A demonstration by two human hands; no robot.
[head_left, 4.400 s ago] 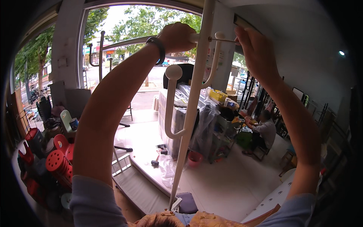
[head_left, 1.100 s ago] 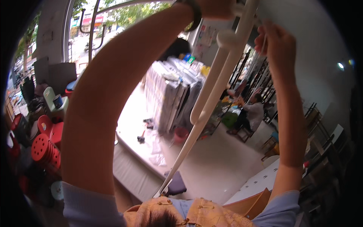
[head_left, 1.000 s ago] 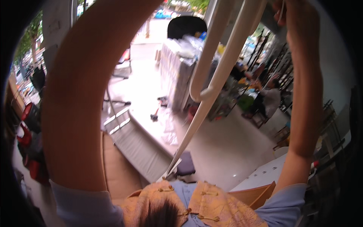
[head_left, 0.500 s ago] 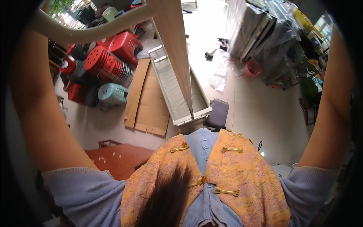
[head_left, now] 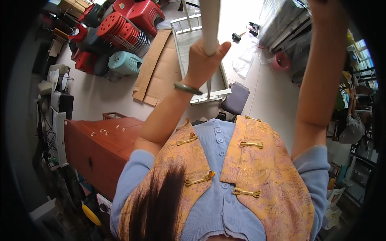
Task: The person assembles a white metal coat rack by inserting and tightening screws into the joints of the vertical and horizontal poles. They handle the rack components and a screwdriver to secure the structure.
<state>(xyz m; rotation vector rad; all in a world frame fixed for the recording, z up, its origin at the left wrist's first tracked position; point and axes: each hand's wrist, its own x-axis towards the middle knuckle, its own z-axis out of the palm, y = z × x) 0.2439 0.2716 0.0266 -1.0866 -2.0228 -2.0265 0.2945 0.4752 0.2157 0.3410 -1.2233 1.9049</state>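
Note:
Near the top middle, my left hand [head_left: 205,60] is closed around the lower part of a cream-coloured tube [head_left: 210,24]. The tube rises out of the picture at the top, and a bangle [head_left: 187,88] circles my left wrist. Behind and below this hand lies a long white frame [head_left: 209,97] with pale grey fabric in it. A thin metal piece [head_left: 209,86] shows between the hand and the frame's near end. High at the upper right, my right hand [head_left: 323,12] is raised and partly cut off by the picture edge; its fingers and anything in them are hidden.
A flattened cardboard box [head_left: 155,68] lies left of the frame. Beyond it are stacked red stools [head_left: 116,30] and a light blue stool [head_left: 124,63]. A dark red cabinet [head_left: 106,140] stands near left; a grey folded item [head_left: 235,98] and a pink bucket [head_left: 281,61] are rightward.
My left arm has swung from the far left to the middle, and its hand now grips the tube. The curved tube at upper left has left view. My right arm has shifted inward.

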